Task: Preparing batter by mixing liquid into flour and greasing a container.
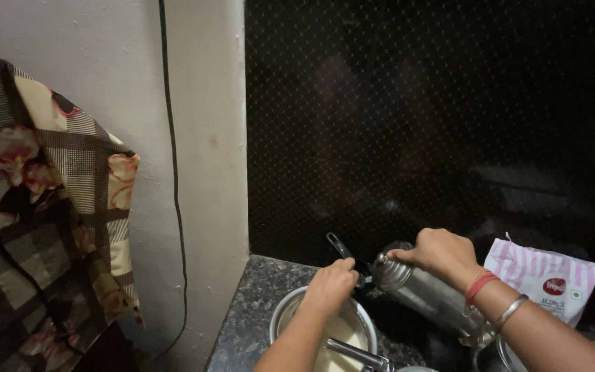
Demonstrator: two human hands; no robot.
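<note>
Glossy steel flask (418, 291), metal pan (289, 311), speckled polished stone counter (253, 303).

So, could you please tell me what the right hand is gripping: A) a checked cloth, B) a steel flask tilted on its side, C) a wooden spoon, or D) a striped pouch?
B: the right hand closes over the top of the tilted steel flask, beside the pot of pale liquid.
</note>
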